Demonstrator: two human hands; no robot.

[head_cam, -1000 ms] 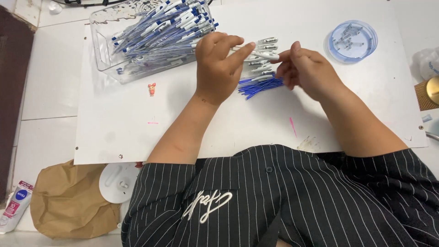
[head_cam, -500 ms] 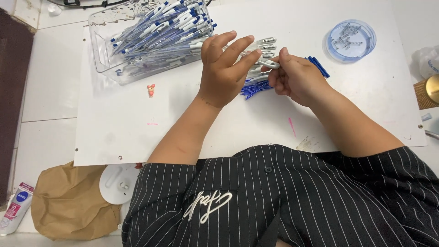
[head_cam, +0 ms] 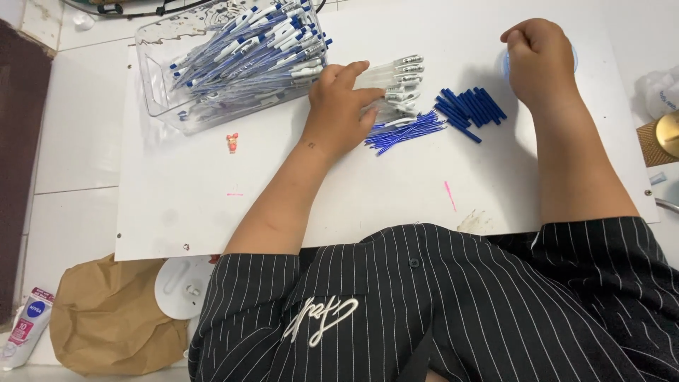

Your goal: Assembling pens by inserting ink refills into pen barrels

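head view, looking straight down: the left hand [head_cam: 339, 106] lies flat on the white board [head_cam: 177, 205], fingers stretched out and close together, their tips pressing on a row of clear pen barrels [head_cam: 399, 81] with pale clips. just below those fingertips a loose sheaf of thin blue refills [head_cam: 407, 131] fans out toward the right, touching the barrels' lower edge. a little further right of the fingertips, apart from the refills, sits a small heap of dark blue caps [head_cam: 468, 106] (short and stubby, lying every which way). on the far side of the knuckles, up and to the left, a clear plastic tray [head_cam: 159, 78] is piled with finished blue and white pens [head_cam: 254, 49], its near corner just beside the wrist-side of the hand.

the right hand [head_cam: 539, 60] is well apart from the left, curled into a loose fist with the fingers tucked under; i cannot tell whether anything is pinched inside them. it rests over a round pale blue container [head_cam: 508, 64], of which only a sliver of rim peeks out beside the knuckles. the caps lie just to the left of this fist.

a tiny red figure [head_cam: 232, 142] stands on the board below the tray. off the board, near the striped shirt [head_cam: 438, 311], lie a brown paper bag [head_cam: 106, 325] and a white round lid [head_cam: 180, 286].
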